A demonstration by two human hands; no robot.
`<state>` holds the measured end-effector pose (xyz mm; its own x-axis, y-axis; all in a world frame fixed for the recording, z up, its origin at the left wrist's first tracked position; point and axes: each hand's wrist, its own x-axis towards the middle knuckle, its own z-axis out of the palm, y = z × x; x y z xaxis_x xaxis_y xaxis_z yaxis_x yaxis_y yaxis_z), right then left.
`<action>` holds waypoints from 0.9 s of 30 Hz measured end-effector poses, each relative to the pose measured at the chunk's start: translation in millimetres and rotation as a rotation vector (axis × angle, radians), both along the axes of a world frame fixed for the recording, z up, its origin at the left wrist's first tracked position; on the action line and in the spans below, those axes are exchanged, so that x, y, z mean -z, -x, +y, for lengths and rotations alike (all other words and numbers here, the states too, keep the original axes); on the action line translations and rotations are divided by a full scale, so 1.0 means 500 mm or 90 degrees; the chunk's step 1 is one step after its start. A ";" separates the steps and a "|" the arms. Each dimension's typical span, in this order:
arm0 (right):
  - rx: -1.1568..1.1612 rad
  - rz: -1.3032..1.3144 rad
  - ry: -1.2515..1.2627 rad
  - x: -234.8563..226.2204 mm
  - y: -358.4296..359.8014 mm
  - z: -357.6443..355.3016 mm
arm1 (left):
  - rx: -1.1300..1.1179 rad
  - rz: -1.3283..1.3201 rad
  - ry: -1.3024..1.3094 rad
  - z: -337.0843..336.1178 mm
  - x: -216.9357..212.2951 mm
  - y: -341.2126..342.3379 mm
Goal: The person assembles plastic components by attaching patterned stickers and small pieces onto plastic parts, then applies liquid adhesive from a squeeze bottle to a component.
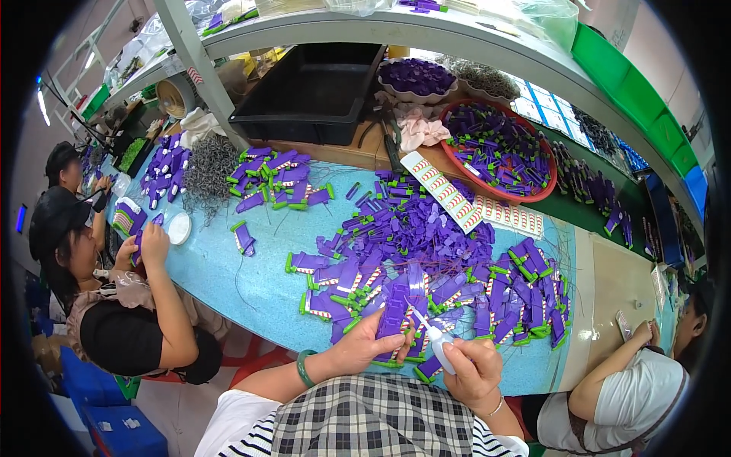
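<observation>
My left hand [365, 346] is closed around a purple plastic part [394, 311], held tilted just above the pile in front of me. A small white squeeze bottle [440, 349] with a thin nozzle is gripped in my right hand [474, 371]. Its tip is close to the purple part; whether it touches I cannot tell. Beyond my hands lies a heap of small purple pieces [442, 236]. Purple-and-green assemblies with red-and-white striped stickers [525, 301] lie around it. A sticker sheet [443, 190] rests across the back of the heap.
A red basin [544, 164] of purple-green pieces and a black tray [304, 95] stand at the back, under a shelf [365, 29]. Wiry grey parts [207, 171] are heaped at the left. Co-workers sit left [129, 320] and right [620, 388] of me at the blue table [213, 263].
</observation>
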<state>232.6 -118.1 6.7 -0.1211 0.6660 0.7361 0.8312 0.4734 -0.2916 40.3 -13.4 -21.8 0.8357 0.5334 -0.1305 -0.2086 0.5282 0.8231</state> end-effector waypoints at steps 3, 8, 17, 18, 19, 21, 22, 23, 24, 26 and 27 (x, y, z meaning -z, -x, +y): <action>0.005 -0.007 -0.001 -0.002 0.002 -0.001 | 0.005 -0.002 0.000 -0.002 -0.002 0.002; 0.010 -0.005 -0.008 -0.006 0.006 -0.001 | 0.011 -0.004 0.000 -0.003 -0.005 0.005; 0.013 -0.005 0.002 -0.018 0.011 -0.003 | 0.023 -0.020 -0.012 -0.003 0.002 0.008; 0.011 -0.004 0.002 -0.018 0.012 -0.003 | 0.021 -0.020 -0.008 -0.003 0.002 0.007; 0.011 -0.004 0.003 -0.019 0.012 -0.003 | 0.021 -0.020 -0.007 -0.003 0.002 0.007; 0.008 0.001 0.005 -0.021 0.013 -0.003 | 0.018 -0.031 -0.001 -0.005 0.003 0.008; 0.007 0.000 0.005 -0.021 0.014 -0.003 | 0.017 -0.032 -0.002 -0.005 0.004 0.009; 0.009 0.001 0.006 -0.021 0.015 -0.002 | 0.016 -0.030 -0.003 -0.005 0.005 0.009; 0.012 0.002 0.008 -0.021 0.015 -0.002 | 0.015 -0.029 -0.005 -0.005 0.005 0.008; 0.013 0.000 0.008 -0.023 0.015 -0.002 | 0.016 -0.024 -0.002 -0.005 0.006 0.009; 0.014 -0.001 0.008 -0.024 0.015 -0.001 | 0.017 -0.018 -0.001 -0.005 0.006 0.009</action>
<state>225.2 -118.8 18.7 -0.1076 0.6779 0.7272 0.8416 0.4515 -0.2964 35.8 -15.9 -25.0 0.8531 0.5110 -0.1056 -0.2182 0.5332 0.8174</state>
